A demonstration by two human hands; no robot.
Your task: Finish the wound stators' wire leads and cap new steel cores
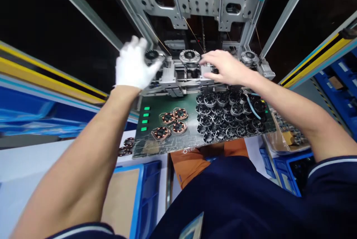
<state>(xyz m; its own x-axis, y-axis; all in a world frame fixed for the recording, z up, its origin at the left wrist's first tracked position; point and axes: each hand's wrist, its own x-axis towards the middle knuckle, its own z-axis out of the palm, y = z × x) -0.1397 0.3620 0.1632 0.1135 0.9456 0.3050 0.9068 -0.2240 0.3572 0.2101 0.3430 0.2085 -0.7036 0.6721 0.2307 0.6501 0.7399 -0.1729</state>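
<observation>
In a white glove, my left hand (134,64) is raised at the left end of the winding machine, blurred, with thumb and fingers apart. Just right of it a dark motor stator core (152,55) sits in its holder, partly covered by the thumb. Bare and palm down, my right hand (224,67) reaches over the machine's front, fingers stretched out and thumb apart. Its fingertips are close beside the middle stator core (190,56); whether they touch the holder I cannot tell. What lies under this hand is hidden. Another holder with a core (249,58) shows to its right.
A green work plate (167,149) carries several copper-wound stators (178,127), stacked rows of bare cores (220,135) and blue-handled cutters (253,107). Green buttons (144,121) line its left side. Thin wires hang from the metal machine plate (195,3). A blue crate (145,202) stands below left.
</observation>
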